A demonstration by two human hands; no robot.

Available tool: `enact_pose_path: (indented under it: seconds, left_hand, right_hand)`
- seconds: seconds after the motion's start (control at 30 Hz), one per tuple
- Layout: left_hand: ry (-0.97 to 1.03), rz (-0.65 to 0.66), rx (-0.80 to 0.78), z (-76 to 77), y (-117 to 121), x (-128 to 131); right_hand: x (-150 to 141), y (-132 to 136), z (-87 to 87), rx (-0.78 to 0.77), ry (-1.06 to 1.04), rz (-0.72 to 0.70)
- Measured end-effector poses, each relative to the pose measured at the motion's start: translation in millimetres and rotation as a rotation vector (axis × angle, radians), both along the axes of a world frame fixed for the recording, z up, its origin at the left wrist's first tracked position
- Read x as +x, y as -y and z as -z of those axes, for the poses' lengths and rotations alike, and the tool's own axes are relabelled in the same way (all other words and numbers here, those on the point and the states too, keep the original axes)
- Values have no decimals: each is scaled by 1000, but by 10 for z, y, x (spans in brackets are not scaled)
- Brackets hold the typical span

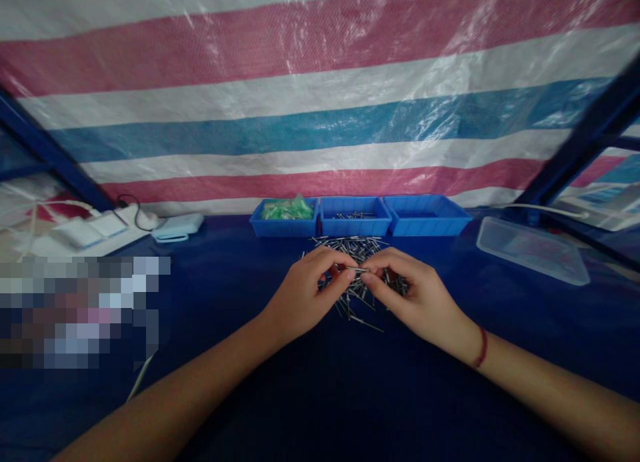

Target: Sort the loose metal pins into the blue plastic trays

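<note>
My left hand (313, 285) and my right hand (413, 289) meet above a loose pile of metal pop rivets (357, 292) on the blue table. Between the thumbs and forefingers of both hands lies one pop rivet (358, 269), held level, its left end in the left pinch and its right end in the right. My fingertips cover its ends. Part of the pile is hidden behind my hands. One rivet (367, 324) points out of the pile toward me.
Behind the pile stand three blue bins: one with green plastic packaging (287, 210), a middle one (355, 229) with some rivets, and a right one (427, 225). A clear plastic lid (533, 252) lies right; a power strip (107, 229) and a light-blue device (177, 227) sit left.
</note>
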State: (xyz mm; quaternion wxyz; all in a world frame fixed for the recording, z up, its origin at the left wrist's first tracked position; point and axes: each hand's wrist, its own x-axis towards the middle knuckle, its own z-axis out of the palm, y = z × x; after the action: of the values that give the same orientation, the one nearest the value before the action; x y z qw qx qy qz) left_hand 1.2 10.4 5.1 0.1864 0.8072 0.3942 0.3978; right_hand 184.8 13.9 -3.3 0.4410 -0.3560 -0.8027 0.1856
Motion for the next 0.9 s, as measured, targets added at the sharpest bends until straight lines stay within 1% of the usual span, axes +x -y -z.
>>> enact_pose_path:
  seconds: [0.13,0.2,0.3,0.37,0.43,0.5,0.6,0.67,0.73,0.83,0.9]
  left_hand:
    - [-8,0,-23,34,-20,-2]
    - [-18,11,-27,46,-32,-9]
    - [-47,50,-27,51,-43,-22]
    - [-73,111,-23,49,-43,-27]
    - [-106,166,-14,44,-38,-31]
    - [-129,163,3,38,-36,-43]
    - [-129,48,28,38,-66,-93]
    - [-133,-39,45,50,-115,-153]
    - [-169,-98,65,73,-179,-223]
    - [-291,-126,84,122,-265,-309]
    - [-381,-134,92,159,-301,-335]
  right_hand:
    - [5,22,-14,62,-11,30]
    - [7,37,-25,104,7,18]
    - [19,49,-44,216,44,-29]
    - [35,44,-59,302,106,-64]
    - [53,24,-81,378,219,-76]
    - [63,-25,-120,434,323,-53]
    - [52,-205,-214,436,340,49]
    - [32,-408,-283,411,301,175]
    - [15,-645,-330,423,309,308]
    - [24,-920,-325,458,466,408]
    - [54,-966,-275,468,532,429]
